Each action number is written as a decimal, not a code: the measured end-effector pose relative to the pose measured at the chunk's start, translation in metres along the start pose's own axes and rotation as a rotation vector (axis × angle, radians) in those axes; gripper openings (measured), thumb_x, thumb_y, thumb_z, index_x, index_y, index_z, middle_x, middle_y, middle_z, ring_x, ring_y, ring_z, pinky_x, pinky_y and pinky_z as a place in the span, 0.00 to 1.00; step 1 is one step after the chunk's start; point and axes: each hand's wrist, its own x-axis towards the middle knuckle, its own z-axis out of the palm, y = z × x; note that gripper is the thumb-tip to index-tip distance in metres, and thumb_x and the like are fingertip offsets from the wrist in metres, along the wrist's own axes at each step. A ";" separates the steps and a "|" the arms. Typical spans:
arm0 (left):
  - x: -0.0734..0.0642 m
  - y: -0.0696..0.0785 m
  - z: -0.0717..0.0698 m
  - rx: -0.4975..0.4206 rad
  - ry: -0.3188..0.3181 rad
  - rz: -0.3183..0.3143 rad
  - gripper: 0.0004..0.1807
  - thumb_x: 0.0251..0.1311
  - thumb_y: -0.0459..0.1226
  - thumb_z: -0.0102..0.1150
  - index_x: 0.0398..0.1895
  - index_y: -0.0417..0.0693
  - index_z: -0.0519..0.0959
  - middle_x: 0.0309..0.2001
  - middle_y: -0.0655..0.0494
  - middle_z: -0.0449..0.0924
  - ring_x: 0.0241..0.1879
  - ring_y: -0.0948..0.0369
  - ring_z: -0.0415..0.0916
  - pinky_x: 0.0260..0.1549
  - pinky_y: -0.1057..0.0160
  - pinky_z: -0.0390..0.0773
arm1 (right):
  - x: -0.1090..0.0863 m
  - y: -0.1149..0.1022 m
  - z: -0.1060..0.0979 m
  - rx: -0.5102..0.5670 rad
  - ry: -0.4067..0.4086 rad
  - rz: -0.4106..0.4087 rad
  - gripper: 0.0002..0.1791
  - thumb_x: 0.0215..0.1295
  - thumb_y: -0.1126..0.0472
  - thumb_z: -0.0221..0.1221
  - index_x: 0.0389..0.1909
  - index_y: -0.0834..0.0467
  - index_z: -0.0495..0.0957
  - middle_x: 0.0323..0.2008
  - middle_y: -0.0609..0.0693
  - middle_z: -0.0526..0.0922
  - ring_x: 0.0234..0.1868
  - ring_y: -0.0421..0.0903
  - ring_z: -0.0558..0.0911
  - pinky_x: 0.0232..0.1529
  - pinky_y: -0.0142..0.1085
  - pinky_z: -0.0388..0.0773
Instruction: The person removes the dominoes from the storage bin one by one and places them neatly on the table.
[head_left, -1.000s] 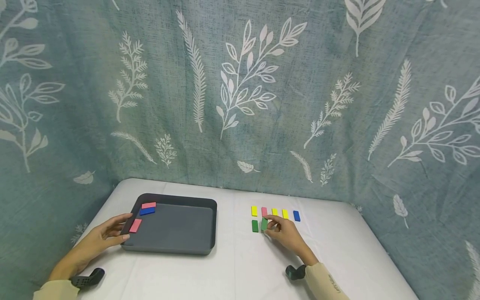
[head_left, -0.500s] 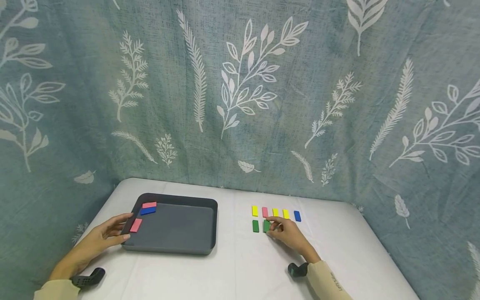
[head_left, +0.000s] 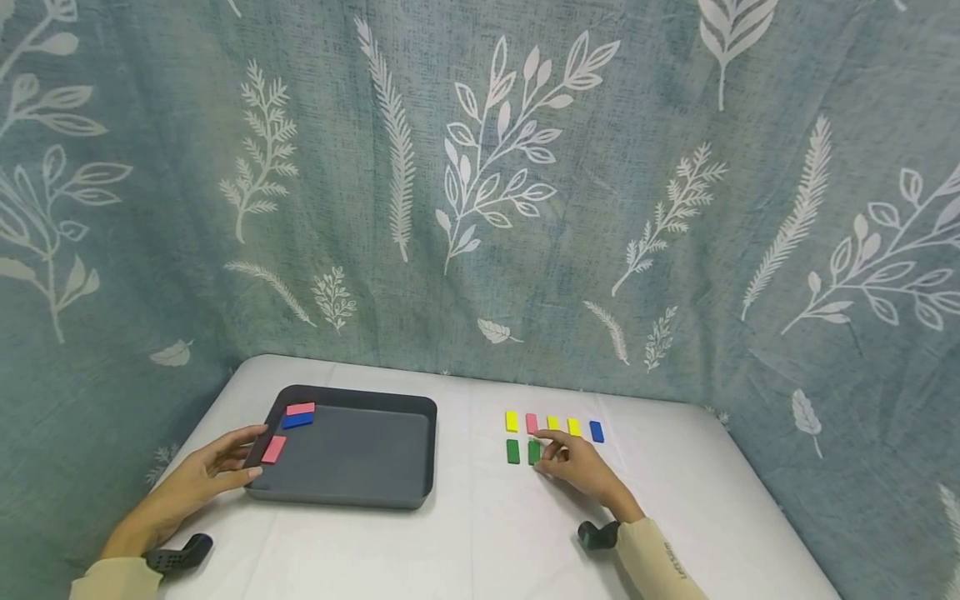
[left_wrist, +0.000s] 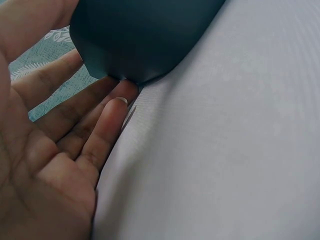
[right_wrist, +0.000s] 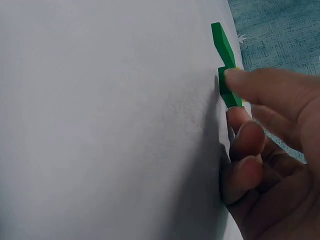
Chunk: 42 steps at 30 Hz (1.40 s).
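My right hand [head_left: 573, 467] pinches a small green block [head_left: 534, 452] lying on the white cloth, with thumb and index finger at its two ends. In the right wrist view the thumb covers part of this green block [right_wrist: 223, 85]. Beside it lies a second green block [head_left: 513, 451]. My left hand [head_left: 206, 477] rests at the left side of a dark grey tray [head_left: 352, 500], fingertips and thumb at its rim. In the left wrist view its fairly straight fingers [left_wrist: 102, 135] touch the tray's lower edge. Inside the tray are two pink blocks [head_left: 273, 450] and a blue block [head_left: 297, 420].
Behind the green blocks runs a row with a yellow block [head_left: 512, 421], a pink block [head_left: 531, 423], two more yellow blocks [head_left: 573, 427] and a blue block [head_left: 597, 431]. A patterned curtain [head_left: 480, 208] hangs around the back and sides of the table [head_left: 480, 550].
The green block in my right hand has gone from tilted to lying flat on the cloth, beside the other green one. My left hand and the tray have stayed put.
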 end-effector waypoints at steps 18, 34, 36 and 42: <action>-0.001 0.000 -0.001 0.005 0.008 0.064 0.42 0.68 0.49 0.66 0.81 0.52 0.58 0.77 0.39 0.57 0.67 0.39 0.60 0.54 0.33 0.69 | 0.026 -0.045 0.015 0.063 0.004 -0.090 0.22 0.70 0.55 0.67 0.63 0.55 0.80 0.39 0.48 0.83 0.27 0.43 0.73 0.25 0.32 0.70; -0.002 0.000 -0.001 -0.019 0.012 0.070 0.43 0.68 0.48 0.66 0.81 0.50 0.58 0.77 0.39 0.56 0.68 0.38 0.59 0.55 0.32 0.67 | 0.060 -0.115 0.073 0.000 -0.068 -0.238 0.19 0.70 0.54 0.66 0.60 0.52 0.82 0.34 0.41 0.84 0.25 0.40 0.75 0.28 0.33 0.72; -0.002 0.001 -0.001 -0.022 0.012 0.074 0.43 0.68 0.48 0.66 0.81 0.50 0.58 0.77 0.39 0.55 0.68 0.38 0.58 0.55 0.30 0.67 | 0.064 -0.122 0.080 -0.002 -0.078 -0.258 0.20 0.71 0.55 0.66 0.60 0.56 0.82 0.34 0.41 0.84 0.24 0.40 0.75 0.27 0.32 0.72; -0.002 -0.001 -0.002 -0.017 0.020 0.070 0.43 0.68 0.48 0.67 0.81 0.51 0.58 0.77 0.39 0.56 0.69 0.38 0.58 0.56 0.29 0.65 | 0.073 -0.142 0.103 0.008 -0.109 -0.317 0.20 0.71 0.55 0.65 0.60 0.57 0.82 0.34 0.41 0.84 0.24 0.39 0.73 0.26 0.32 0.71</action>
